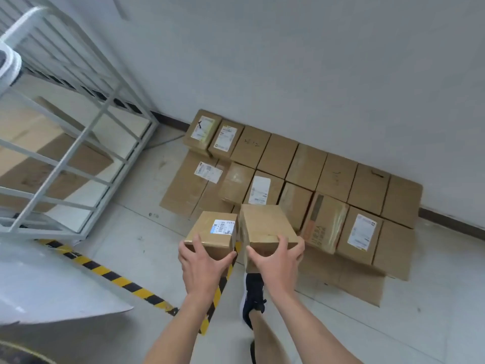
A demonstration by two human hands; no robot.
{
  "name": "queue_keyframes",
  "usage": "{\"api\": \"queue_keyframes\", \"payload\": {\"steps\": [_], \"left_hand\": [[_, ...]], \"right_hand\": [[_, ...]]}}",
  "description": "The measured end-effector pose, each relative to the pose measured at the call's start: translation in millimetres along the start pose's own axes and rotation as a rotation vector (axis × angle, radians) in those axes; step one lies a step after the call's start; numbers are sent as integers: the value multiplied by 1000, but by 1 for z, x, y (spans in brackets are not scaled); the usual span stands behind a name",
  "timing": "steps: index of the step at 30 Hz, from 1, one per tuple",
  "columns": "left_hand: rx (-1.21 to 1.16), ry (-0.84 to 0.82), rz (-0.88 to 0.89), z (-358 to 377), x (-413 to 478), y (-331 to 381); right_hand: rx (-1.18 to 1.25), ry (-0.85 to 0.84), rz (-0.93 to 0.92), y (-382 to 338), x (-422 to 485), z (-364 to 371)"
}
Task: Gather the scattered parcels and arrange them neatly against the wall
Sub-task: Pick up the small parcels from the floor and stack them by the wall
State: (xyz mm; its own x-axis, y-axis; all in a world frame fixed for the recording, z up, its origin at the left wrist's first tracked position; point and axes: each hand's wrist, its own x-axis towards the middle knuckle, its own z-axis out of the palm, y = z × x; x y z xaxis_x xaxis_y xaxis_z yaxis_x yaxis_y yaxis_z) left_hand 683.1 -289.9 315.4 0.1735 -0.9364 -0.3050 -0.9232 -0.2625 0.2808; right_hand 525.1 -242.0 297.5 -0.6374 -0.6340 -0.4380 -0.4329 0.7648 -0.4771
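Lining the far wall (315,74) in two rows, parcels (338,177) are sitting arranged; left hand (202,261) is gripping a labelled carton (210,233), right hand (275,261) a plain carton (263,223), both awaiting placement.

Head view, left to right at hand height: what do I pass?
Rack → left hand gripping labelled box → right hand gripping plain box → taped parcel → white-label parcel.

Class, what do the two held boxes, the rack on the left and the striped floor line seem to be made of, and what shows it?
Labelled box and plain box: matte brown cardboard, folded edges. Rack: probably painted metal, thin pale-grey bars. Striped line: likely tape or paint, flat yellow-black bands.
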Motion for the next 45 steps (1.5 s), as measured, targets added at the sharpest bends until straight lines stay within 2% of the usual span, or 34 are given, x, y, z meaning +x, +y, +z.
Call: {"api": "queue_keyframes", "payload": {"steps": [8, 13, 21, 26, 28, 31, 33, 37, 41, 45], "left_hand": [[-131, 91, -143, -16, 182, -28], [-160, 94, -140, -11, 290, -49], [-48, -61, 19, 50, 437, -88], [-84, -160, 108, 87, 474, -101], [-152, -204, 97, 94, 479, -111], [-215, -327, 105, 96, 475, -135], [-226, -409, 139, 96, 471, -146], [-273, -482, 49, 105, 489, -150], [-255, -526, 77, 115, 517, -136], [-243, -567, 78, 118, 534, -121]], "right_hand": [[84, -7, -12, -151, 84, 120], [113, 15, 16, -221, 135, 180], [130, 137, 168, -263, 189, 295], [129, 243, 173, -264, 195, 357], [111, 208, 182, -264, 191, 379], [-31, 50, 250, -256, 176, 398], [-167, -24, 207, -250, 167, 404], [-277, -194, 156, -253, 177, 409], [-239, -299, 177, -260, 195, 408], [-144, -318, 173, -257, 197, 405]]}}
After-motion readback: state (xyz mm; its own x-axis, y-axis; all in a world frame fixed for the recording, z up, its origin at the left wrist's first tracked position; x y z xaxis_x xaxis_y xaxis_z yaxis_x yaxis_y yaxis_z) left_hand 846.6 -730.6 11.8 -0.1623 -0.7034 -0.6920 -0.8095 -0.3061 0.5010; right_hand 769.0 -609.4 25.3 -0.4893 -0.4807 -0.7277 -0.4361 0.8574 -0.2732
